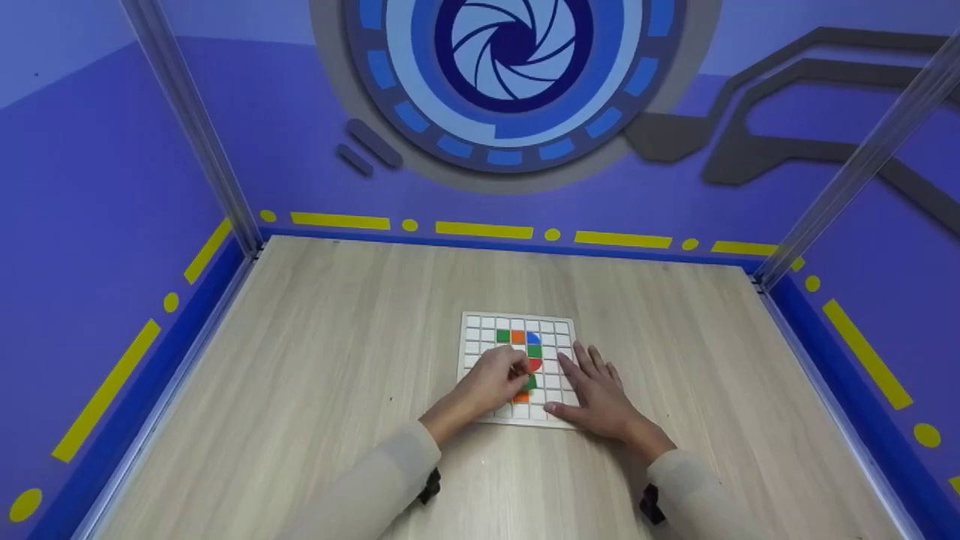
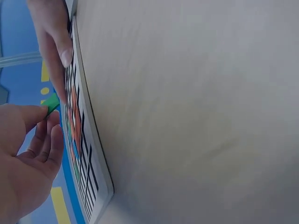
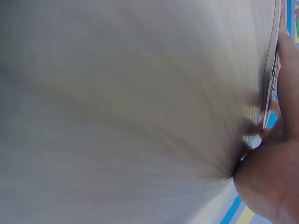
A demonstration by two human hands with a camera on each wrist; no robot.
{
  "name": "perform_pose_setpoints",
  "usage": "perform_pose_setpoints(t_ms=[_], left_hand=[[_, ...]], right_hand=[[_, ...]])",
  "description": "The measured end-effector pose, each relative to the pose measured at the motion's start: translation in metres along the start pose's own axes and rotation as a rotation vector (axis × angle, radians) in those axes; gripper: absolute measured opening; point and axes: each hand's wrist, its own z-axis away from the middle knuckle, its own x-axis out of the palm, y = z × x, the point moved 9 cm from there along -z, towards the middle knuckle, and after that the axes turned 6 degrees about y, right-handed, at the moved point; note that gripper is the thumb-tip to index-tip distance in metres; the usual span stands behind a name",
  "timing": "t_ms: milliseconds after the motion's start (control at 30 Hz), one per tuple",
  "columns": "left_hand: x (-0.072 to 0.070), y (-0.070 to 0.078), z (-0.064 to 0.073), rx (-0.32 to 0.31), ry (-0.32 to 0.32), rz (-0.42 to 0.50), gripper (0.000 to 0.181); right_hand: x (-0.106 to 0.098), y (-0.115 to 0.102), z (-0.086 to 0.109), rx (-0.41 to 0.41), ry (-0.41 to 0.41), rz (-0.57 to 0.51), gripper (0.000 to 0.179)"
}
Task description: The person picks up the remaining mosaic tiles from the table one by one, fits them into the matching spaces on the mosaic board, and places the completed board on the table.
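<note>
A white mosaic board (image 1: 556,328) with a grid of square cells lies on the table, carrying green, orange, blue and red pieces. Over its lower middle, my left hand (image 1: 495,382) pinches a green tile (image 2: 53,101) between thumb and fingers. In the left wrist view that tile is raised off the board and tilted. My right hand (image 1: 600,394) rests with spread fingers on the board's right side. A red rounded piece (image 1: 535,365) and an orange square (image 1: 518,337) sit in the grid. The left hand hides some cells.
The wooden table (image 1: 337,322) surrounds the board on all sides. Purple-blue panels (image 1: 277,135) with yellow markings stand behind and at both sides, with metal posts (image 1: 195,127) at the back corners.
</note>
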Motion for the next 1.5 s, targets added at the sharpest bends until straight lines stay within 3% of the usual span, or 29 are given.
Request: perform_pose_setpoints(t_ms=[333, 500, 800, 933, 1267, 1500], left_hand=[[0.024, 0.01, -0.008, 0.067, -0.031, -0.109, 0.004], [0.025, 0.009, -0.009, 0.062, -0.03, -0.162, 0.004], [0.031, 0.008, -0.007, 0.05, -0.096, -0.173, 0.006], [0.032, 0.008, -0.008, 0.043, -0.097, -0.189, 0.006], [0.035, 0.013, -0.007, 0.1, -0.101, -0.262, 0.014], [0.035, 0.008, -0.008, 0.073, -0.101, -0.195, 0.014]], right_hand=[[0.002, 0.001, 0.001, -0.013, 0.002, -0.007, 0.103], [0.0, 0.0, 0.0, -0.024, 0.008, -0.011, 0.102], [0.002, 0.002, 0.0, -0.007, -0.001, -0.012, 0.103], [0.0, 0.001, 0.001, -0.013, 0.011, -0.019, 0.102], [0.001, 0.002, 0.0, -0.004, 0.019, 0.01, 0.103], [-0.001, 0.001, -0.001, -0.009, 0.007, 0.004, 0.104]])
